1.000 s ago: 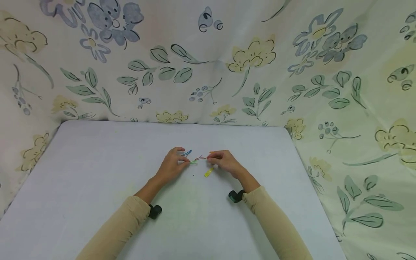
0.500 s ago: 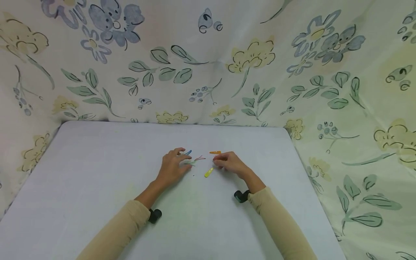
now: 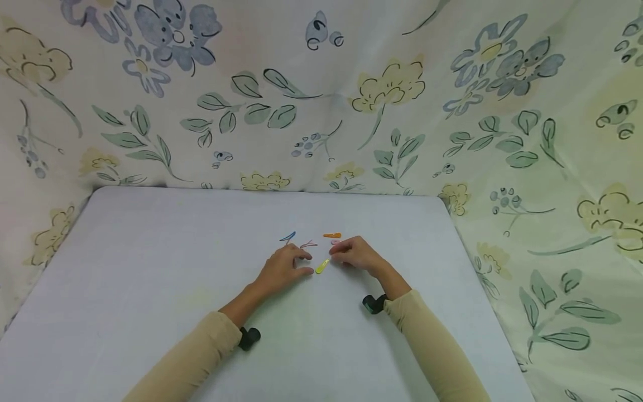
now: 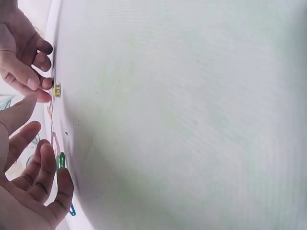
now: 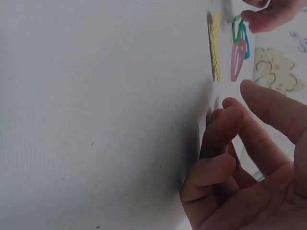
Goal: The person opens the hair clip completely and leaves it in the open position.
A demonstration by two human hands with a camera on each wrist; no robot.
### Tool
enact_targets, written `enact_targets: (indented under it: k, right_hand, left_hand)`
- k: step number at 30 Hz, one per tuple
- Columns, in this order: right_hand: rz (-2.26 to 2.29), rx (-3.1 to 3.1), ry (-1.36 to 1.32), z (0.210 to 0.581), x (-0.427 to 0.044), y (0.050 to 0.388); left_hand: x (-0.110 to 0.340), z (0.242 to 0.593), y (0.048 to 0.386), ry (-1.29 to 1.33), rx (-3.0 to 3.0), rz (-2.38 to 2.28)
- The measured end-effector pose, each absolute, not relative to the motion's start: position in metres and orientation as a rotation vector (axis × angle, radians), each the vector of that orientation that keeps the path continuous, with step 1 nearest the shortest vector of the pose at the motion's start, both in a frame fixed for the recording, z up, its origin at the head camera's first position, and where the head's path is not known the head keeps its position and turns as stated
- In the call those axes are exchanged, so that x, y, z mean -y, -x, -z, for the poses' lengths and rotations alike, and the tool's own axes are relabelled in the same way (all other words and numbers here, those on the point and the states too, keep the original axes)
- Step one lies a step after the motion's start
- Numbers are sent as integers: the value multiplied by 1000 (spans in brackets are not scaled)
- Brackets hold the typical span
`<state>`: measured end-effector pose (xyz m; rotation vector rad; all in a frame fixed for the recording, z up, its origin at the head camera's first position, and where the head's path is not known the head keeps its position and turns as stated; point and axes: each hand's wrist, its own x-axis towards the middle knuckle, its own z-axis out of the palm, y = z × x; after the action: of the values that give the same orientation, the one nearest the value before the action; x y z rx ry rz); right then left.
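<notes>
Several snap hair clips lie on the white table. My left hand (image 3: 283, 269) hovers over them with thumb and fingers apart, holding nothing. Its thumb tip is close to the yellow hair clip (image 3: 321, 267). In the head view this hand covers the green hair clip (image 5: 237, 29), which the right wrist view shows. A blue hair clip (image 3: 288, 237) and a pink hair clip (image 3: 308, 244) lie just beyond it. My right hand (image 3: 358, 254), fingers loosely bent and thumb apart, holds nothing I can see. It is beside the yellow clip's far end; touching or not, I cannot tell.
An orange hair clip (image 3: 332, 235) lies beyond the right hand, with a small pink loop (image 3: 335, 242) at its fingertips. The table (image 3: 150, 268) ends at the back against a flowered cloth (image 3: 331, 111).
The left hand has released the green clip and moved right and nearer, toward the yellow one. The right hand has drawn back slightly to the right, uncovering the orange clip.
</notes>
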<state>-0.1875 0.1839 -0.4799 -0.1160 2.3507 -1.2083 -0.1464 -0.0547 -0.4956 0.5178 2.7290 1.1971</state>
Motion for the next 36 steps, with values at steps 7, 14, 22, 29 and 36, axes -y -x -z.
enact_targets:
  k: [7, 14, 22, 29, 36]
  right_hand:
    - [1189, -2373, 178, 481, -181, 185]
    - [1171, -2435, 243, 488, -179, 184]
    - [1129, -2516, 300, 491, -176, 181]
    - [1142, -2546, 258, 493, -176, 181]
    - [1154, -2538, 302, 492, -175, 181]
  left_hand:
    - [44, 502, 144, -574, -2815, -1022]
    - [34, 508, 142, -601, -2921, -967]
    - [28, 510, 141, -550, -2960, -990]
    - [26, 509, 141, -522, -2924, -1069]
    - [25, 508, 143, -466, -2881, -1107]
